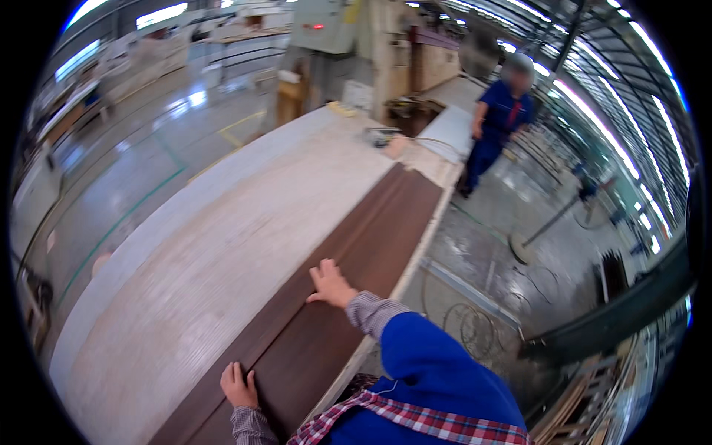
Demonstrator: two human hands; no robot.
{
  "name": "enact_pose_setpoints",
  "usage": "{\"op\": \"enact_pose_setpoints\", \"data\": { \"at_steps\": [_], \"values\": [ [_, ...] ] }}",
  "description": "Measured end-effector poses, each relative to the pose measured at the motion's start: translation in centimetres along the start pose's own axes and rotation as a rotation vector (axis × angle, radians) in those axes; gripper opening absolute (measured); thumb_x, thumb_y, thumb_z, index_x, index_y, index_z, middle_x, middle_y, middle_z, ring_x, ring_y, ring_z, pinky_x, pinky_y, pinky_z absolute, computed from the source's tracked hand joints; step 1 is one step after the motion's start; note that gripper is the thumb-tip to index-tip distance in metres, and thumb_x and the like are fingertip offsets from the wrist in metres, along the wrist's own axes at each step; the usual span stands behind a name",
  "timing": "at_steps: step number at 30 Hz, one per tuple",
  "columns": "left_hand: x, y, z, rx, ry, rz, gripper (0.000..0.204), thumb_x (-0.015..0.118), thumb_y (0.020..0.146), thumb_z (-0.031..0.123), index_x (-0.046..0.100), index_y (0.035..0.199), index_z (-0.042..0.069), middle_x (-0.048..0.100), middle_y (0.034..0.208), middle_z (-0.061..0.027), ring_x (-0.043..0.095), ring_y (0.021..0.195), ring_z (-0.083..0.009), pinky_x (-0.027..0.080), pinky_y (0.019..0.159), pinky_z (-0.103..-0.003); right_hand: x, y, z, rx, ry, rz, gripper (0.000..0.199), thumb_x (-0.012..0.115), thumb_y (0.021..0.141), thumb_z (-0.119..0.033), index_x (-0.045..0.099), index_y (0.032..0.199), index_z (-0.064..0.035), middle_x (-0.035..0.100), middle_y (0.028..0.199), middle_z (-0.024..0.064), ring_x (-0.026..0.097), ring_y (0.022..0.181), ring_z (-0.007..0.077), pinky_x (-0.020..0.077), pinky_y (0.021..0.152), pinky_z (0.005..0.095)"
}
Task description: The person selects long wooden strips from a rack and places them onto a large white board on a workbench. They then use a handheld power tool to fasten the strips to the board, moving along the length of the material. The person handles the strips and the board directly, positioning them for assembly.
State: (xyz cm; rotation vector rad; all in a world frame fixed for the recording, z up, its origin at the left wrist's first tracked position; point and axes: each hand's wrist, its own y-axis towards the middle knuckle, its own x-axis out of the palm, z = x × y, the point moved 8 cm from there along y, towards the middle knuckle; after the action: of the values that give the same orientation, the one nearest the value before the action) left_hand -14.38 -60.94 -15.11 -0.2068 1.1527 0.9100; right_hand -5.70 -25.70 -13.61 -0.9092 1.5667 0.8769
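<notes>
Long dark brown wood panels [400, 215] lie along the right side of a large pale worktable [222, 222]. A narrow raised strip [278, 315] runs along their left part, with a dark line beside it. My left hand [239, 387] rests on this strip near the lower edge of the view, fingers and thumb apart. Farther along, my right hand [331, 283] lies on the brown wood with its fingers spread, the tips near the strip's left edge. Neither hand is closed round anything.
At the table's far end lie a small tool or fitting [382, 137], blurred, and a yellowish piece [341, 109]. A grey machine cabinet [324, 26] stands beyond. A person in blue [500, 119] stands at the far right. Coiled hose [471, 328] and a round-based stand [523, 248] are on the floor.
</notes>
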Motion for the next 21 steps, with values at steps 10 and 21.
{"op": "enact_pose_setpoints", "data": {
  "at_steps": [10,21],
  "values": [
    [14.5,13.5,15.4,0.154,0.011,-0.181,0.052,0.067,0.070,0.025,0.048,0.112,0.000,0.045,0.115,-0.0161,0.042,0.106,-0.0328,0.034,0.090,-0.043,0.4,0.3,3.1,-0.189,0.216,-0.003,0.095,0.067,0.065,-0.048,0.024,0.130,0.0066,0.035,0.120,0.0329,0.034,0.113,0.0445,0.0334,0.095,0.0436],
    [33.5,34.0,43.1,0.264,0.040,-0.089,0.055,0.064,0.074,0.037,0.049,0.114,0.003,0.049,0.106,-0.0163,0.046,0.099,-0.0325,0.036,0.084,-0.043,-9.5,7.8,39.0,0.107,0.925,0.425,0.028,0.058,0.079,-0.014,0.054,0.104,-0.0032,0.063,0.089,0.0123,0.060,0.082,0.0291,0.0481,0.072,0.0364]
  ]
}}
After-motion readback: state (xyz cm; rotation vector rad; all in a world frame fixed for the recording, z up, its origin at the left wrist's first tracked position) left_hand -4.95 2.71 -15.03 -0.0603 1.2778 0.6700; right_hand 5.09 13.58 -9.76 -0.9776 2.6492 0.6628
